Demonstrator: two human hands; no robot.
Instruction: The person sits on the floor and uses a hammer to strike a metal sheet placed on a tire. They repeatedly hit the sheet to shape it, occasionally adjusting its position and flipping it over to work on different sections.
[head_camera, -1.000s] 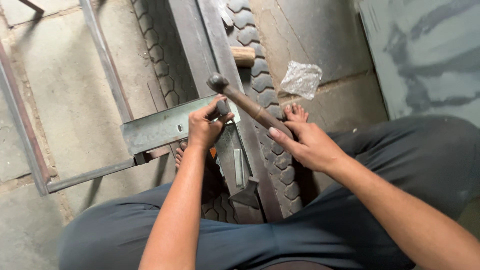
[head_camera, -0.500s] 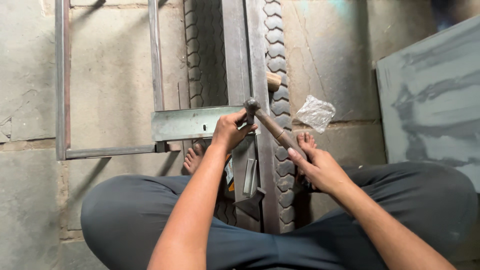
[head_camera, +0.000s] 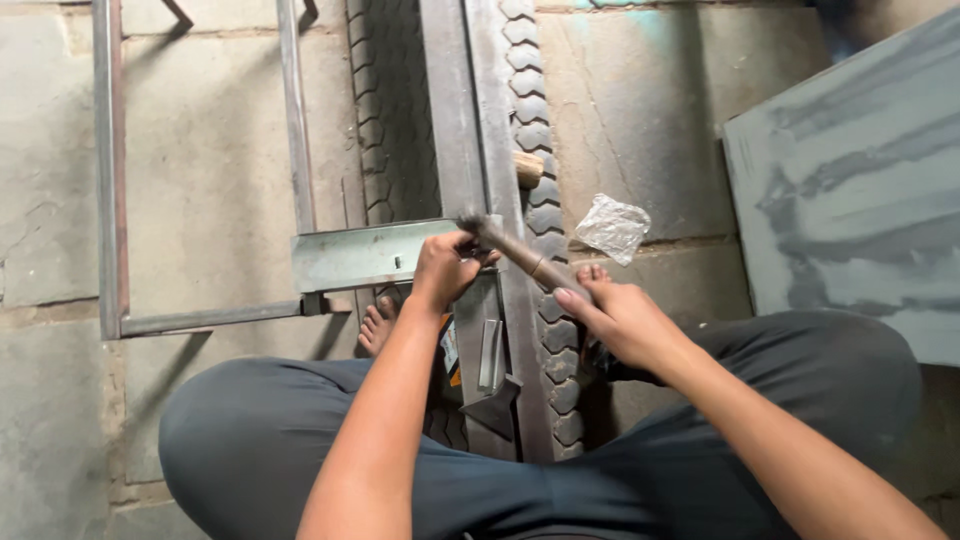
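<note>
We see hammer (head_camera: 520, 255): dark metal head, matt wooden handle. Flat plate (head_camera: 365, 256): grey steel, dull, scratched. Long angle bar (head_camera: 470, 120): bare matt steel. Tyre (head_camera: 395, 120): black rubber, rough tread. Floor (head_camera: 200, 150): rough cracked concrete. Wrapper (head_camera: 612, 228): crinkled glossy clear plastic. Trousers (head_camera: 250, 440): smooth grey cloth.

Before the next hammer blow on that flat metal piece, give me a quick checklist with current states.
1. Right hand grips the hammer handle: ok.
2. Left hand steadies the flat metal piece: ok.
3. Left fingers clear of the hammer head: not ok, head sits right beside them.
4. Piece rests on the long steel bar: ok.
5. Bare foot clear of the strike point: cannot tell, close below the piece.
6. Crumpled plastic wrap out of the way: ok.
</note>
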